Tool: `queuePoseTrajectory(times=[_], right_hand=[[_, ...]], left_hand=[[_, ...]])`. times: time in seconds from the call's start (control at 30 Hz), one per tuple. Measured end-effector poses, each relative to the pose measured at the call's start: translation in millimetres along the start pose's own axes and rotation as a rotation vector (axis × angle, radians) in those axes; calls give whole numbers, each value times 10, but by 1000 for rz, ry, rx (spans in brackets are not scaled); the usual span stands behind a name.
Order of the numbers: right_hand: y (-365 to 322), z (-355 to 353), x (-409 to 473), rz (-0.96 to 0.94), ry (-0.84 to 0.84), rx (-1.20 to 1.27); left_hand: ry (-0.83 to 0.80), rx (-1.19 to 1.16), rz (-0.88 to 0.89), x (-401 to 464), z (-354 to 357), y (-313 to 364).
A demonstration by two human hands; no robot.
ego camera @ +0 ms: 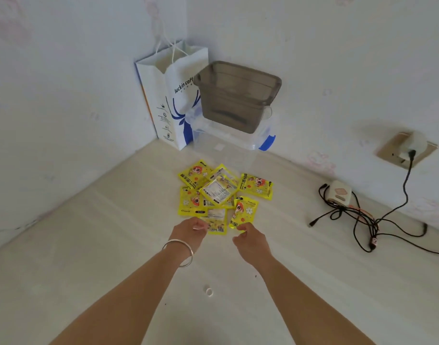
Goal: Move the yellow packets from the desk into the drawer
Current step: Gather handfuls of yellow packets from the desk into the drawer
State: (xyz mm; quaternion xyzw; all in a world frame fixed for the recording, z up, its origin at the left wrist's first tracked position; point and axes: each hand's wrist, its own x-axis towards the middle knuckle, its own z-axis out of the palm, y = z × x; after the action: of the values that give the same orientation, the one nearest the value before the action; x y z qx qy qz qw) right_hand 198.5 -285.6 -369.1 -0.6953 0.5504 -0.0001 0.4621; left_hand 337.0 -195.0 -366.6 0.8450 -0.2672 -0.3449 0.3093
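Yellow packets (pixel 223 195) heaped mid-table (pixel 88 245), 6 o'clock of grey drawer bin (pixel 238 95). Left hand (pixel 191 231) fingers pinched on nearest packet; right hand (pixel 250 241) fingers curled, nothing gripped. Risk: overlapped slick packets dragged or dropped.

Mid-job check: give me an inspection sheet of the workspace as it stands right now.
Surface: pale desk set in a wall corner, small dark specks near the front.
Job's things: yellow packets in a loose overlapping pile; no drawer in view.
Clutter: paper bag, grey tub stacked on a clear box, small white ring.
Grippers: left hand with a bracelet and right hand at the pile's near edge, fingers touching the nearest packets; firm grip not clear.
Cables: black cables tangled by a small white device; one runs to the wall socket.
Surroundings: white patterned walls.
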Motion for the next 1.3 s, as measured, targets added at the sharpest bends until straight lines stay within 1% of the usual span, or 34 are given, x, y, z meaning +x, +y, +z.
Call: queuePoseTrajectory(times=[0.07, 0.23, 0.3, 0.4, 0.47, 0.53, 0.73, 0.83, 0.93, 1.03, 1.13, 1.23, 1.27, 1.3], right_hand=[[-117, -78, 250, -52, -2, -141], [-353, -97, 789, -354, 13, -571], [-420, -79, 958, -434, 11, -706], [-521, -18, 1265, -509, -64, -942], [-525, -26, 1314, -576, -87, -1106], [-525, -2, 1419, -614, -106, -1177], [-586, 118, 1677, -593, -147, -1154], [-624, 173, 1696, -637, -114, -1151], [-644, 174, 1733, -659, -48, -1096], [-666, 197, 1798, -678, 27, -1038], [-681, 195, 1830, -633, 95, -872], [-677, 158, 1745, -681, 263, -577], [-682, 138, 1695, -662, 342, -468], [-705, 99, 1638, -588, 379, -340]], left_hand=[[50, -20, -65, 246, -20, 54], [158, 1, -184, 757, -36, 123], [215, 14, -225, 888, -57, 97], [245, 33, -316, 1149, -85, 34], [260, 24, -325, 1168, -100, 41], [265, 13, -307, 1245, -93, 67], [276, -50, -277, 1493, -78, 150], [285, -74, -251, 1599, -79, 126], [282, -95, -228, 1683, -105, 63], [248, -157, -257, 1711, -142, 38], [265, -243, -326, 1679, -189, 25], [244, -249, -379, 1607, -247, 7], [234, -287, -401, 1569, -251, -9], [223, -324, -421, 1526, -246, -30]])
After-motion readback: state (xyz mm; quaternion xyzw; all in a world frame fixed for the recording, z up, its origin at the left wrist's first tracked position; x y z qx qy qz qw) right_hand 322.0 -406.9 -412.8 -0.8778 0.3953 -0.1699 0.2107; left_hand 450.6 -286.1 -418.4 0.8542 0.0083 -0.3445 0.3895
